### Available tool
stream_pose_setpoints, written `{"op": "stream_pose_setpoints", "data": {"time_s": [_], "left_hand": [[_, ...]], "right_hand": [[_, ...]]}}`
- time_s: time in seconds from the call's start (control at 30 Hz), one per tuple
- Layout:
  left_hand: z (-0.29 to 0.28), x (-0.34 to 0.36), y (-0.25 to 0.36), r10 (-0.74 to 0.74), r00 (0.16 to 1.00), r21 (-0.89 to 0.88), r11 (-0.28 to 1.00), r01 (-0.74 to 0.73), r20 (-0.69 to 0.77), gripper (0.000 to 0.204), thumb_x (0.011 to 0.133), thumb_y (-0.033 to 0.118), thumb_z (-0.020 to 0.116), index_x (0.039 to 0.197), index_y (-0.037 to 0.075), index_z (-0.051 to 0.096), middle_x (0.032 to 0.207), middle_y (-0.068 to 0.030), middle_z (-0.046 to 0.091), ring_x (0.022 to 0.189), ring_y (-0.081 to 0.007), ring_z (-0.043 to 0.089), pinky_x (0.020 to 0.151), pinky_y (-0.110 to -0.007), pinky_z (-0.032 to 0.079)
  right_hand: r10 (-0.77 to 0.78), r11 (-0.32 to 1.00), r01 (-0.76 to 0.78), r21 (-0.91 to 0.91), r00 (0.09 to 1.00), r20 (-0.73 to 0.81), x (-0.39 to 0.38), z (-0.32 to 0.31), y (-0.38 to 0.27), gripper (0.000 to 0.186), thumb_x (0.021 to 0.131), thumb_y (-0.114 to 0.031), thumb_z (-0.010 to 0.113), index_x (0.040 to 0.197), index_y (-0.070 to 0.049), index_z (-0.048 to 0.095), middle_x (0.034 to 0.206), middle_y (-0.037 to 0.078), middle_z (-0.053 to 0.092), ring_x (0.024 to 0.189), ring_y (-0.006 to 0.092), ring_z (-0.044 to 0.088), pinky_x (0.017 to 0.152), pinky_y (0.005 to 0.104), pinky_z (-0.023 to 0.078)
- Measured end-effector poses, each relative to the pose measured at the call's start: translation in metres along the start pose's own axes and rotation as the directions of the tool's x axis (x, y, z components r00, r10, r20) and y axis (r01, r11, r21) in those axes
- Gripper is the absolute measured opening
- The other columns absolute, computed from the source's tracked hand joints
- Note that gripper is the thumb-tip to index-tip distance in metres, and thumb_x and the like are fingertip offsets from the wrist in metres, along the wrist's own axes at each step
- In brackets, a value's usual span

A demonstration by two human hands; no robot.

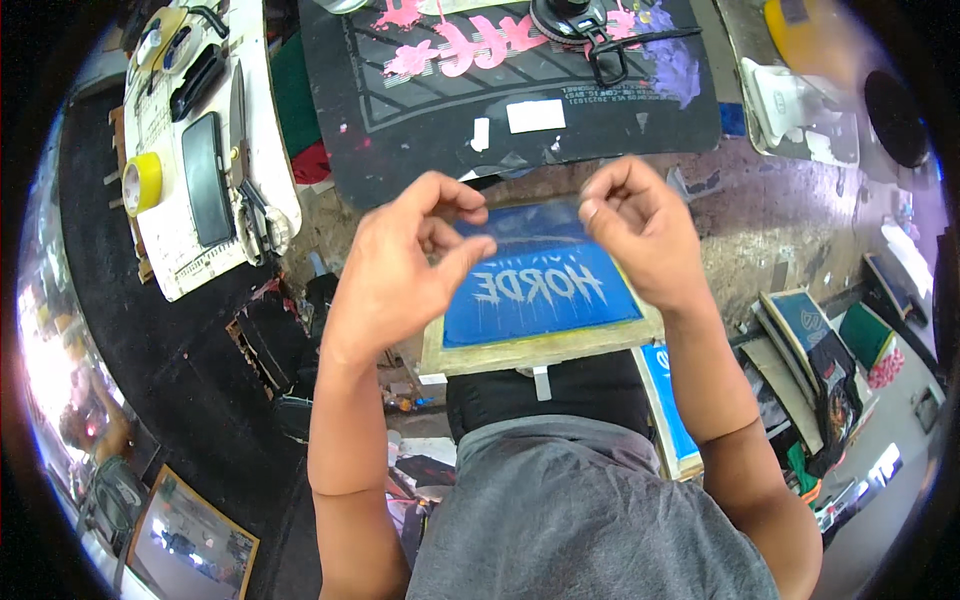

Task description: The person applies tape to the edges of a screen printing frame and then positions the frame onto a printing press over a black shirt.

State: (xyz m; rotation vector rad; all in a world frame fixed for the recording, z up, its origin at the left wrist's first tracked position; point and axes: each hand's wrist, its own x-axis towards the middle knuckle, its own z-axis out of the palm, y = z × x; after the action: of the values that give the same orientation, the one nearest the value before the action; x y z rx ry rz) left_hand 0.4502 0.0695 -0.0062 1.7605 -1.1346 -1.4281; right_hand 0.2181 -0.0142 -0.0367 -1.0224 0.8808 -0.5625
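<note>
A wood-framed printing screen (pixel 545 350) with blue mesh and pale drip-style lettering rests level in front of my waist. My left hand (pixel 410 255) is above its left side, fingers curled, with a gap between thumb and fingertips. Over the far right part of the screen, my right hand (pixel 645 235) has its thumb and index fingertip close together. A faint whitish sheen crosses the blue mesh between the hands. Whether it is a clear film or a mark on the mesh I cannot tell.
Beyond the screen is a dark board (pixel 440 120) with pink and purple ink patches and a black clamp-like tool (pixel 605 55). On the left table lie a phone (pixel 207 180), a knife (pixel 238 120) and yellow tape (pixel 142 185). More framed screens (pixel 795 320) lean at right.
</note>
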Motion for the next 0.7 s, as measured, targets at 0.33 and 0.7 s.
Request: {"op": "stream_pose_setpoints", "data": {"time_s": [0.33,0.7], "left_hand": [[0.004,0.074,0.015,0.092,0.962,0.216,0.976,-0.036,-0.256,0.029,0.082,0.019,0.08,0.101,0.0,0.067,0.082,-0.0052,0.07,0.074,-0.0094,0.063,0.068,-0.026,0.051],[0.001,0.099,0.022,0.096,0.959,0.445,0.895,0.034,-0.267,0.044,0.077,0.028,0.083,0.104,0.0,0.064,0.082,-0.0136,0.074,0.072,-0.0204,0.072,0.068,-0.033,0.054]], "right_hand": [[-0.233,0.888,0.019,-0.459,0.88,-0.415,0.06,-0.003,-0.017,0.023,0.081,-0.013,0.082,0.087,0.001,0.065,0.073,0.0,0.062,0.067,0.0063,0.053,0.062,0.0239,0.047],[-0.241,0.736,-0.138,-0.663,0.861,-0.447,0.07,-0.001,-0.021,0.03,0.078,-0.02,0.083,0.089,0.002,0.068,0.074,0.011,0.069,0.067,0.0179,0.065,0.067,0.033,0.053]]}}
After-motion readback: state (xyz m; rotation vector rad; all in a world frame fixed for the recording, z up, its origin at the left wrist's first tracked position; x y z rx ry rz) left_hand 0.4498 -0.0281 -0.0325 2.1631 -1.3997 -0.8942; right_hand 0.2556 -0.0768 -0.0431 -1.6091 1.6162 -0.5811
